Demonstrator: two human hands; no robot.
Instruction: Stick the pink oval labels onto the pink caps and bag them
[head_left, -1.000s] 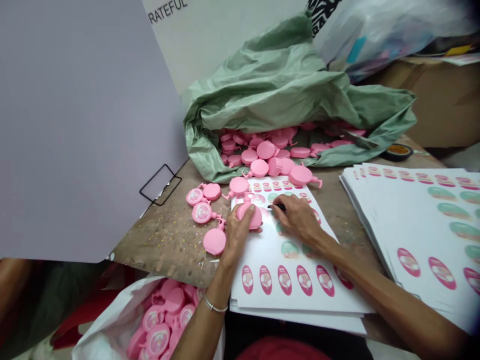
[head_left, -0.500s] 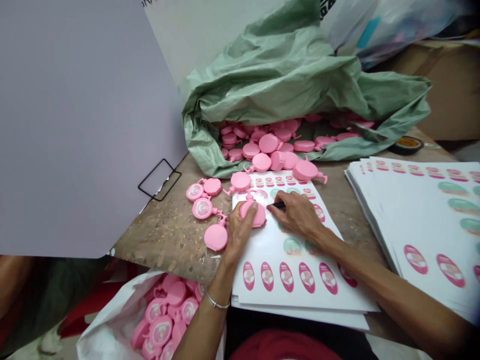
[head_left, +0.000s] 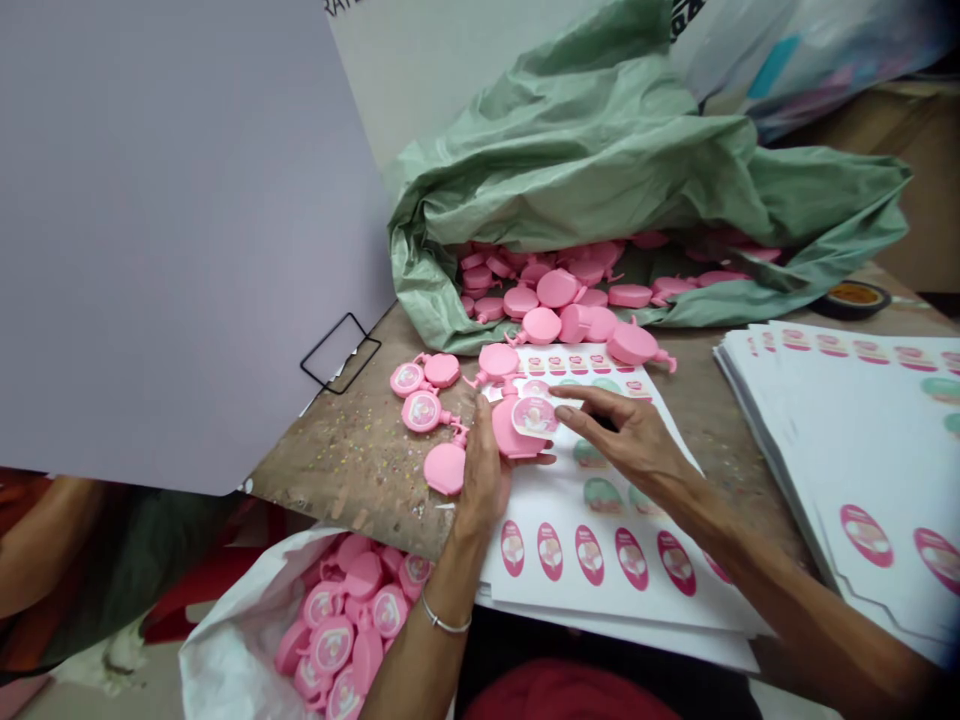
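My left hand (head_left: 486, 465) is wrapped round a pink pump bottle (head_left: 514, 442) with a flat round body, held above the sticker sheet (head_left: 562, 590). A round pink-and-white sticker (head_left: 534, 416) lies over the bottle's upper face, and part of it seems to stand free. At the sticker's right edge, my right hand (head_left: 611, 425) pinches it with thumb and forefinger. Something dark shows among the curled fingers of that hand, too small to name. Printed pink ovals and green labels cover the sheet under both hands.
Several pink bottles (head_left: 444, 468) lie left of the sheet. Behind, a green sack (head_left: 570, 180) spills more bottles. A white bag (head_left: 232, 640) at lower left holds labelled ones. Another stack of sheets (head_left: 817, 430) and a tape roll (head_left: 853, 297) are to the right. A person's arm (head_left: 45, 550) shows far left.
My right hand has come to the bottle with a sticker at its fingertips; the black tool it held no longer shows clearly. My left hand has turned the bottle's face up. The view has shifted slightly.
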